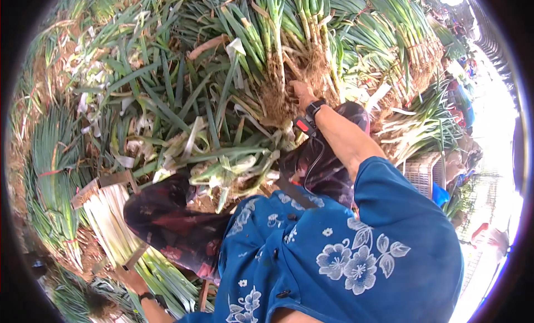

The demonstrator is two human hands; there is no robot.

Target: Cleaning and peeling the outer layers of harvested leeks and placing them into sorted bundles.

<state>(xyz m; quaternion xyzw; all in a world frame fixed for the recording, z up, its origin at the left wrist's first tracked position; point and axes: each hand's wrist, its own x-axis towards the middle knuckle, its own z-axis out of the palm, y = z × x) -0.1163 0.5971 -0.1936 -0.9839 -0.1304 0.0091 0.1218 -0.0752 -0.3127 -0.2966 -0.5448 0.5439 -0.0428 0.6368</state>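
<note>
My right hand (303,95) reaches forward into the muddy roots of a bundle of green onions (278,67), its fingers bent round the root end. More unpeeled green onions (317,34) stand beside it, brown soil clinging to their roots. At the lower left, my left hand (131,279) rests by a holder with upright metal and wooden pieces (133,256); its fingers are too small and unclear to make out. In that holder lies a stack of cleaned green onions (111,212), white stalks forward and green leaves toward me.
Stripped leaves (183,95) cover the ground ahead. Tied green onion bundles lie at the left (55,178) and upper right (411,45). Loose white-stalked green onions (417,125) lie on the right, above a pale plastic basket (421,173). My bent legs (172,223) frame a small leaf heap (228,173).
</note>
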